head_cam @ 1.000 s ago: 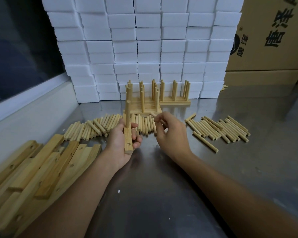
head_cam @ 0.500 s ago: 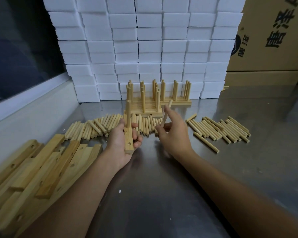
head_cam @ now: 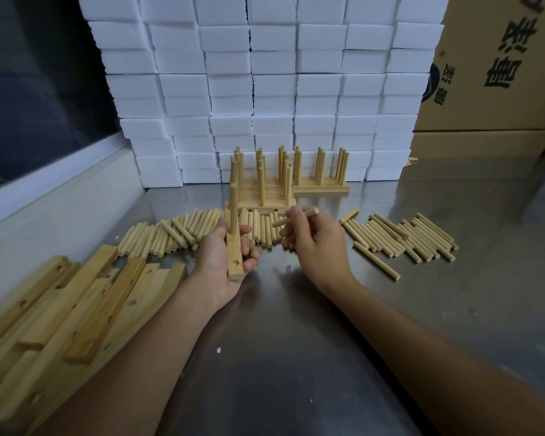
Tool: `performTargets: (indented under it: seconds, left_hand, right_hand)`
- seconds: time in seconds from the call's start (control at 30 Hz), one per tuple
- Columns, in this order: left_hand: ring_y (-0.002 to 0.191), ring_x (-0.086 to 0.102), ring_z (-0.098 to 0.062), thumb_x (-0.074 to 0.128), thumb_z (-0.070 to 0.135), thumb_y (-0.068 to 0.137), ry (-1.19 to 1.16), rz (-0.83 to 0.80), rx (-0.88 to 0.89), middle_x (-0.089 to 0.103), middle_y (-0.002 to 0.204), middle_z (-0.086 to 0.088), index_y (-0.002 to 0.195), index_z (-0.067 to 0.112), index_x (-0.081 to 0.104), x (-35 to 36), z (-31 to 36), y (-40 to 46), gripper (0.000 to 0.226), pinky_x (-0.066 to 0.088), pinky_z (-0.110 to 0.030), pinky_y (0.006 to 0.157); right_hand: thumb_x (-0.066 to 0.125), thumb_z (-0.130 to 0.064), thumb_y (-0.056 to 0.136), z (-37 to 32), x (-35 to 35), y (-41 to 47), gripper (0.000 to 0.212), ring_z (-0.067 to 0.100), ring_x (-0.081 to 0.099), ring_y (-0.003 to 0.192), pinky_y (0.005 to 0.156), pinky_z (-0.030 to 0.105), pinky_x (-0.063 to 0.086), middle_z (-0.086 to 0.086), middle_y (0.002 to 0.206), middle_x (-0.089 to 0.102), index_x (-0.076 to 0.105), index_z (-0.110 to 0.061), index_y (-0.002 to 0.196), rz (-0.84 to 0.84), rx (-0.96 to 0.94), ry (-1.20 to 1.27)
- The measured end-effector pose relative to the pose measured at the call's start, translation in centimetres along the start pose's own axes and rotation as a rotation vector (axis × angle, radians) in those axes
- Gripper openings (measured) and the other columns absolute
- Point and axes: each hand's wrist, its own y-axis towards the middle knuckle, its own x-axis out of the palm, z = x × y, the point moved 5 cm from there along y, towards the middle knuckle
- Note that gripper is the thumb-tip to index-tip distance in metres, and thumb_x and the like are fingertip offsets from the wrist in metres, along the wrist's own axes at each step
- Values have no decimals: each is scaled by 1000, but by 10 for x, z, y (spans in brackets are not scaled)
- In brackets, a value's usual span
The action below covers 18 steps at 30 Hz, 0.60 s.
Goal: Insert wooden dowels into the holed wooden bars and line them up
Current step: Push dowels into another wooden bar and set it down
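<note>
Left hand point(head_cam: 224, 262) grips the bar point(head_cam: 234, 258), long axis pointing away, one peg point(head_cam: 233, 209) upright in it. Right hand point(head_cam: 315, 243) pinches a dowel point(head_cam: 296, 217) lying roughly level, angled up-right.

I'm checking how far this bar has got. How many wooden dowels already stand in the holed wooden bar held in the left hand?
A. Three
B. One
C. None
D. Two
B. A single upright wooden dowel stands in the light holed wooden bar gripped by the left hand, whose near hole is empty, while the right hand pinches a second loose wooden dowel not yet inserted.
</note>
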Motion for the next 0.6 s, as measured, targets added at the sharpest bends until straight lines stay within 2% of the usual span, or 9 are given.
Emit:
performTargets:
  seconds: [0.07,0.13,0.2,0.3,0.43,0.6]
  left_hand:
    - [39,45,-16,28,42,107,-2,4,0,42,49,-4,89,6,54,0,1,0,48,30,-19,32]
    - [39,44,-16,29,42,107,-5,8,-1,42,49,-5,88,6,54,0,1,-1,48,30,-19,32]
    - [39,43,-16,29,41,108,-5,13,-4,43,52,-6,86,6,53,1,1,-1,47,30,-19,31]
    - [38,44,-16,31,40,107,-2,18,-8,50,59,-9,83,9,52,0,2,-2,45,29,-19,30]
    - [35,44,-18,30,43,107,-7,9,-25,53,52,-9,80,10,51,0,2,-3,47,29,-20,31]
    - [36,45,-17,29,43,107,-12,-3,-29,54,53,-8,82,10,52,0,1,-2,47,30,-19,31]
  right_hand:
    - [49,-27,104,2,3,-1,31,12,63,58,56,22,51,7,70,69,67,-5,90,-20,170,248]
    - [52,-28,103,3,10,-5,31,12,60,54,56,23,49,6,66,67,67,-6,86,-69,351,475]
    - [55,-27,101,1,20,-9,29,11,57,52,56,24,48,5,63,65,67,-8,83,-151,444,580]
    - [57,-26,100,-7,32,-16,30,13,56,50,54,23,46,10,64,66,68,-6,81,-275,434,566]
    - [56,-25,101,-14,36,-20,37,20,58,55,56,25,46,32,79,69,70,3,82,-333,344,463]
    - [55,-22,102,-19,35,-18,39,23,65,59,53,20,49,32,77,68,68,12,89,-316,255,423]
